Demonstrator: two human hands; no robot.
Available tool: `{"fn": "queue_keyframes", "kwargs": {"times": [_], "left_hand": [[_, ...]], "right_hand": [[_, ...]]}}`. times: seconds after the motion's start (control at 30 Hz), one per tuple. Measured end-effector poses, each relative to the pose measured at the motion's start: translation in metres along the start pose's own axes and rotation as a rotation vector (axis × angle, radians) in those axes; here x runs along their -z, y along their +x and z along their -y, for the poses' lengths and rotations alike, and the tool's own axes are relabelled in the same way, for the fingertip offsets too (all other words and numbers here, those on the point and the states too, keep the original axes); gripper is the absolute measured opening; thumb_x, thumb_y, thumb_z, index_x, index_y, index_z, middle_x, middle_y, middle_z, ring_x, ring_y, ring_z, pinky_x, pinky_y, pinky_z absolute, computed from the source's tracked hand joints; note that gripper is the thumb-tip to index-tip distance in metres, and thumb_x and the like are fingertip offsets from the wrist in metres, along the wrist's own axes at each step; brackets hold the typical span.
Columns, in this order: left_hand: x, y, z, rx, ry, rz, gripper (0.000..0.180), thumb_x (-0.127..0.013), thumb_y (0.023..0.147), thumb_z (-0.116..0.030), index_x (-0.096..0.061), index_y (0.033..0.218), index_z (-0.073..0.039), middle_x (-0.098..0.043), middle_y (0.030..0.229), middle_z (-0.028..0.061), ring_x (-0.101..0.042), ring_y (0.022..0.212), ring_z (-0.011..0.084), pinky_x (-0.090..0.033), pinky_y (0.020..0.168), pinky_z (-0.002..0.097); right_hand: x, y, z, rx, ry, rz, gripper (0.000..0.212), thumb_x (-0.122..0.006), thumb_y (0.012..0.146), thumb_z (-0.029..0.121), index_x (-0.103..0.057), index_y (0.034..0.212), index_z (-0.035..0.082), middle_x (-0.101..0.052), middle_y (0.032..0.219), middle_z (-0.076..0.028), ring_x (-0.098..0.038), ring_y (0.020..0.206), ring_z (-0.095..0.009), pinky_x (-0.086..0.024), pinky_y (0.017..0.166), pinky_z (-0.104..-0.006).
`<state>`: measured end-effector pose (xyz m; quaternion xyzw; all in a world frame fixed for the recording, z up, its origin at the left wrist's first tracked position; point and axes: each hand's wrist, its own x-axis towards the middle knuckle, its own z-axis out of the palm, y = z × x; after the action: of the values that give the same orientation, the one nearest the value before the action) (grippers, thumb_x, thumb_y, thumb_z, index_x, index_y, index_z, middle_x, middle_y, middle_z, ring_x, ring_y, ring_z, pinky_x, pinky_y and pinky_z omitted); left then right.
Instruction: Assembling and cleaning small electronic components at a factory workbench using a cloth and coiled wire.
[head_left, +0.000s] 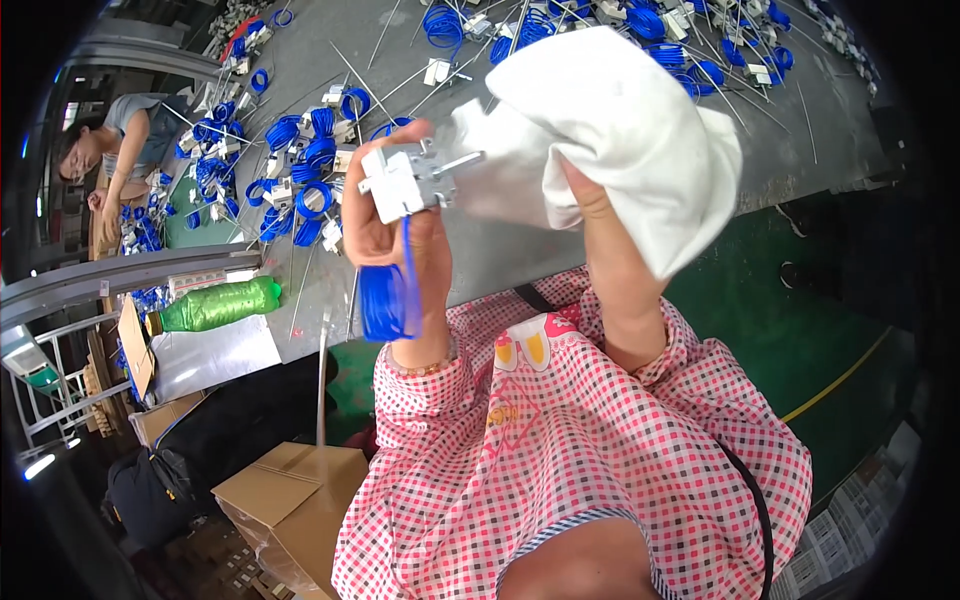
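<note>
- Left hand (428, 238): raised left of centre, fingers partly curled round a white component and closed enough to bear it.
- White component (392, 185): boxy, tilted, left of centre in the frame, off the tabletop; fitted with a metal plate and a short metal shaft (460, 163) pointing right.
- Blue coil (385, 302): wound in a loose bundle, slightly blurred, hanging below the white component, in front of the left wrist.
- Right hand (597, 215): right of centre, thumb laid against cloth folds, gripping; other fingers hidden, cannot tell how far curled.
- White cloth (640, 120): large, crumpled, draped over the right hand, upper centre to right; left end blurred, close to the shaft, cannot tell whether touching.
- Grey table (310, 65): across the upper part of the frame, strewn with like parts.
- Blue-coiled parts (318, 150): one cluster left of the hands, thin metal rods among them; more heaped at upper right.
- Green bottle (225, 305): lying on its side, left of the frame, near a pale sheet (225, 352).
- Cardboard box (285, 485): lower left, beside a black bag (150, 490).
- Checked garment (600, 430): pink, white and dark, filling lower centre.
- Co-worker (130, 145): upper left, leaning over similar parts.
</note>
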<state>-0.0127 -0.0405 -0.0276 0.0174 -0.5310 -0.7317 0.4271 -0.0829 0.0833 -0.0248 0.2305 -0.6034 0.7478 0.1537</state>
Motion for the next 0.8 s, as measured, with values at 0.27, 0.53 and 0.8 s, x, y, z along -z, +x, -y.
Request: {"fn": "queue_keyframes", "kwargs": {"times": [0.27,0.53,0.8], "left_hand": [[0.015,0.022,-0.046,-0.898,1.099,0.572,0.026,-0.063,0.06,0.001,-0.057,0.085,-0.002,-0.053,0.095,0.0118,-0.056,0.077,0.0256,-0.049,0.06,0.0302],[0.011,0.024,-0.054,-1.042,1.051,0.821,0.026,-0.063,0.06,-0.001,-0.057,0.085,-0.007,-0.05,0.092,0.006,-0.055,0.078,0.0251,-0.053,0.056,0.0294],[0.017,0.023,-0.051,-1.004,1.045,0.738,0.03,-0.065,0.06,-0.003,-0.056,0.088,-0.006,-0.051,0.09,0.0081,-0.056,0.076,0.0268,-0.053,0.057,0.0311]], "right_hand": [[0.013,0.023,-0.005,-0.336,0.579,0.034,0.033,-0.054,0.073,-0.006,-0.046,0.105,-0.003,-0.053,0.1,-0.009,-0.051,0.092,-0.017,-0.04,0.08,-0.0269],[0.003,0.014,0.01,-0.434,0.554,0.083,0.033,-0.06,0.071,0.001,-0.05,0.102,-0.003,-0.057,0.093,-0.008,-0.055,0.084,-0.014,-0.043,0.072,-0.0227],[-0.005,0.005,0.01,-0.164,0.213,0.421,0.047,-0.065,0.068,0.005,-0.043,0.109,-0.003,-0.052,0.102,-0.01,-0.051,0.09,-0.016,-0.041,0.077,-0.0261]]}}
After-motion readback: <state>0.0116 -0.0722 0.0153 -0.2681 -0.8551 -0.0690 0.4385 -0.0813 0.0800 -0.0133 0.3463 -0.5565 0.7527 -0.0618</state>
